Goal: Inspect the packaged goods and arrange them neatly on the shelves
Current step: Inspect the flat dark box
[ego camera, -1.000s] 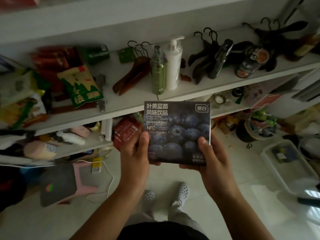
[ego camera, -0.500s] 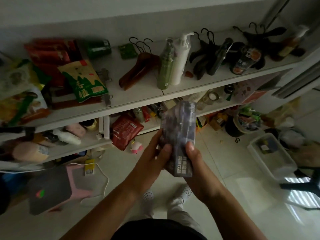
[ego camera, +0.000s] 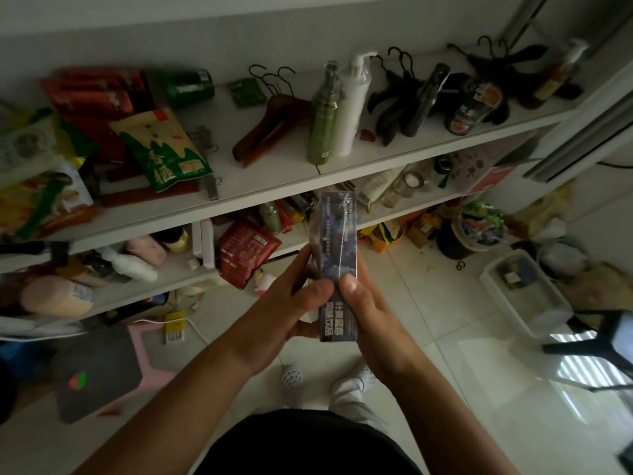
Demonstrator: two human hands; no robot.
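We are holding the drink box [ego camera: 337, 262] between both hands, out in front of us and just below the front edge of the upper shelf [ego camera: 274, 190]. Its narrow printed side is turned up toward us. Our left hand [ego camera: 287, 313] is gripping it from the left, with the fingers wrapping round to the broad face we cannot see and the thumb pressing on the narrow side near its closer end. Our right hand [ego camera: 373, 317] is cupping it from the right and beneath, and its thumb is lying on the same narrow side, almost touching the left thumb.

We are judging the box to be stiff card under a glossy wrap. That makes it firm enough to take a squeeze along its edges but slick, so a fingertip pinch alone is risking a slip. If it is full of drinks it is probably carrying some weight, so we are favouring a hold across the two broad faces with a palm under the lower end.

Beyond our fingertips, bare shelf is showing in front of the wooden hangers [ego camera: 270, 132] and the green bottle [ego camera: 323, 125], which is standing beside the white pump bottle [ego camera: 352, 108]. Past our left hand, lower down, a red pouch [ego camera: 246, 248] is sitting.
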